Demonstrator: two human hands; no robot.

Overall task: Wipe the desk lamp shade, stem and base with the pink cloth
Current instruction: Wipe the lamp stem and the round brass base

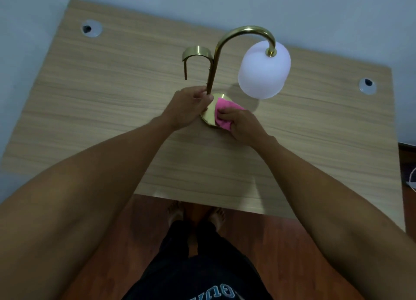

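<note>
A brass desk lamp stands in the middle of the wooden desk (pixel 112 101). Its curved stem (pixel 221 42) arches to the right and carries a white frosted shade (pixel 263 71) that hangs above the desk. A flat brass hook arm (pixel 195 53) bends off to the left. My left hand (pixel 190 107) grips the bottom of the stem just above the round brass base (pixel 208 117). My right hand (pixel 242 125) presses the folded pink cloth (pixel 222 113) onto the right part of the base.
Two round cable holes sit in the desk, one at the back left (pixel 90 28) and one at the right (pixel 367 86). A pale wall runs behind the desk. My bare feet (pixel 195 213) stand on a reddish wood floor below the near edge.
</note>
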